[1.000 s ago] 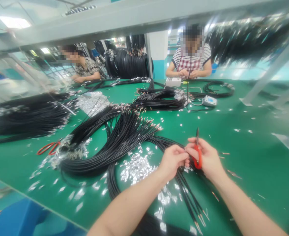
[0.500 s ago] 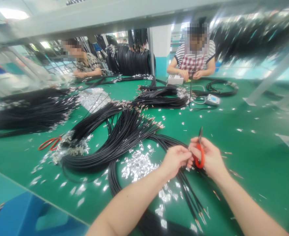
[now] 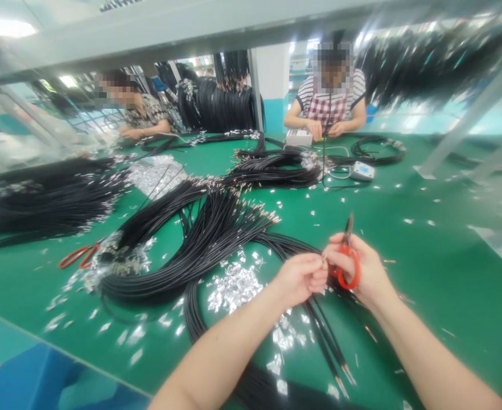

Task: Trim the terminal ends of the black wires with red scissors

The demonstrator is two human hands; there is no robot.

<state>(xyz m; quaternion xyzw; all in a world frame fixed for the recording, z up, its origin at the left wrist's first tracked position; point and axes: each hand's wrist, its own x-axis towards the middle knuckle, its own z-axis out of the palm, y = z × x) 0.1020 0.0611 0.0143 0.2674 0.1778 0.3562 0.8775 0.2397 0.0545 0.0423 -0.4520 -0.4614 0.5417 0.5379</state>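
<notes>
My right hand point(image 3: 362, 273) is closed round red-handled scissors point(image 3: 345, 256), blades pointing up and away. My left hand point(image 3: 300, 279) is closed in a pinch against the right hand's fingertips, on thin black cables point(image 3: 323, 336) that run down toward me and end in bare metal tips. Under both hands a loop of black cable point(image 3: 191, 307) lies on the green table point(image 3: 426, 273), with a heap of silver foil scraps point(image 3: 234, 285) inside it.
Big bundles of black cable point(image 3: 208, 233) fan across the table's middle and left. A second pair of red scissors point(image 3: 78, 256) lies at the left. Two other people work at the far side, beside a small white meter point(image 3: 362, 171). A grey shelf rail crosses overhead.
Both hands stay joined over the cables. The right hand has turned the scissors a little, showing more of the red handle loop. The view has shifted slightly.
</notes>
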